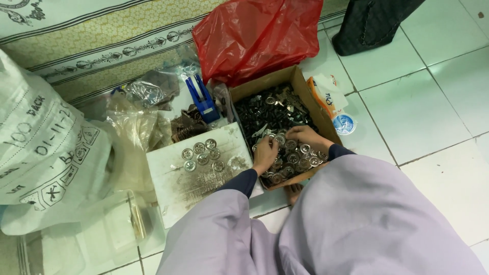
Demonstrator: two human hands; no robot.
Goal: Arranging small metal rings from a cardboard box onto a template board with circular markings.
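Head view looks down on a cardboard box (298,84) standing on the tiled floor (433,102), its far half filled with small dark parts (265,114) and its near half with round silver metal discs (300,160). Both hands are inside it among the discs: the left hand (265,153) curls its fingers down into the pile, and the right hand (305,136) lies over the discs with bent fingers; whether either actually grips a disc cannot be told. Just left of the box lies a flat white board (178,188) carrying a small cluster of the same discs (202,154). Behind it sit a blue stapler-like tool (202,97), clear plastic bags (145,91) and a red plastic bag (254,33); a large white sack (41,153) lies far left.
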